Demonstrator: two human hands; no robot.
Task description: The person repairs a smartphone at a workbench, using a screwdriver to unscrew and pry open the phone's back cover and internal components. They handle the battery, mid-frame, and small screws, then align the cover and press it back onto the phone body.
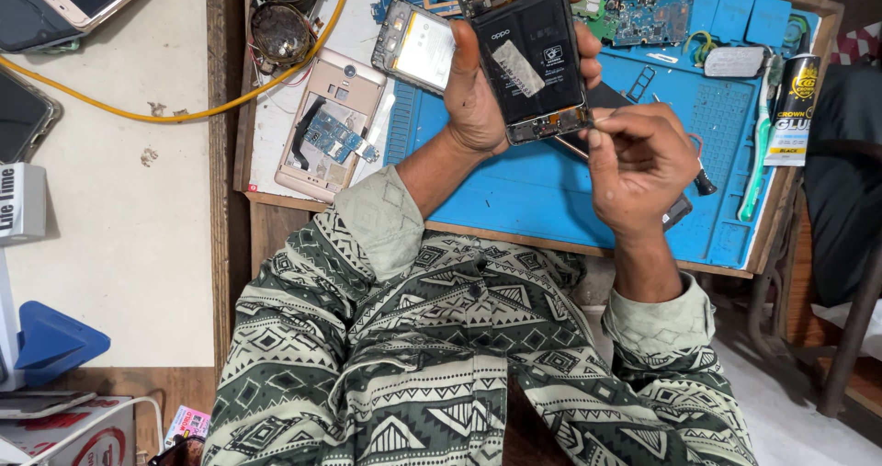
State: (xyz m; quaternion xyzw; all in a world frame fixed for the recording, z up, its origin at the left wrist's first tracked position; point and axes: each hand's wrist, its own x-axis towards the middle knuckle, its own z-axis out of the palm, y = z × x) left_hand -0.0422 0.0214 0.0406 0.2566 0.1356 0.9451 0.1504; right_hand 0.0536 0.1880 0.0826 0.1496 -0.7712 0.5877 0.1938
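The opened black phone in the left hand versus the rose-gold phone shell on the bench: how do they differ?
The opened black phone is held up in the left hand; the rose-gold phone shell lies flat on the bench. The black one carries a large battery; the rose-gold one holds only a small blue board. Both are backless, insides exposed.

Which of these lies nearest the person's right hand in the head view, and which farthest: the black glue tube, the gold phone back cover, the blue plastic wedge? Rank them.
From the right hand:
1. Black glue tube, right edge of the mat.
2. Gold phone back cover, left of the mat.
3. Blue plastic wedge, far lower left.
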